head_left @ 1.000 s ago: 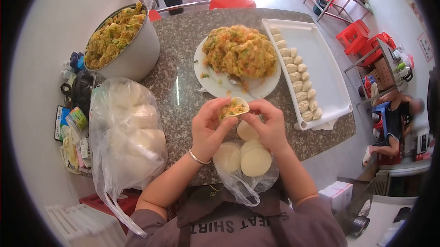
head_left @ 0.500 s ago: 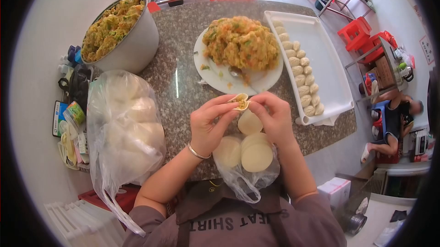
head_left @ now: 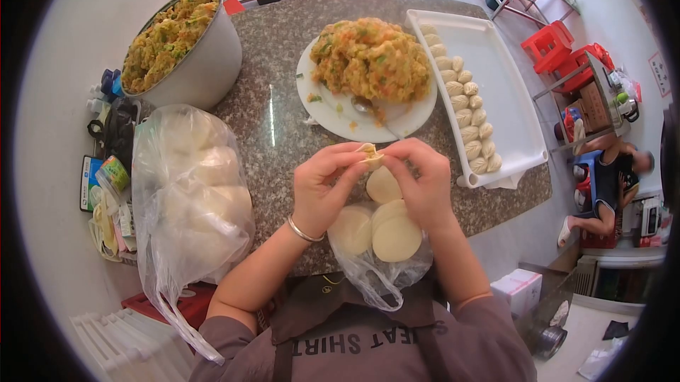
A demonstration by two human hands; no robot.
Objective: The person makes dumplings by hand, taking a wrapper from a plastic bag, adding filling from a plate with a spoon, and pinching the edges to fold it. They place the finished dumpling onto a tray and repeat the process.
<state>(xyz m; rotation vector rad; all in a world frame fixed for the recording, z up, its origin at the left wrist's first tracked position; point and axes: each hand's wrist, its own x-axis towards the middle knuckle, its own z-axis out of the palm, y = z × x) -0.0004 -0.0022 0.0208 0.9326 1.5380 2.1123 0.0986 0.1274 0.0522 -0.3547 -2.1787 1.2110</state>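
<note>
Between my hands is a small dumpling [head_left: 370,154], its wrapper folded up around a bit of filling. My left hand [head_left: 327,178] pinches its left side and my right hand [head_left: 419,173] pinches the right. Below them, round dumpling wrappers [head_left: 397,239] lie in overlapping stacks on a clear plastic bag. Beyond my hands, a white plate [head_left: 312,109] carries a big mound of orange-green filling [head_left: 372,59], with a spoon [head_left: 363,105] stuck at its near edge. On the right, a white tray [head_left: 506,98] holds rows of pleated dumplings [head_left: 464,116] along its left side.
A large metal pot [head_left: 205,63] full of filling stands at the back left. In front of it sits a plastic bag of pale round pieces [head_left: 198,183]. Red stools [head_left: 549,49] stand beyond the speckled table [head_left: 262,35]. A person [head_left: 613,176] sits at the far right.
The dumpling's wrapper has been drawn further closed, with less filling showing. Both hands keep their pinch on it. The view has shifted slightly.
</note>
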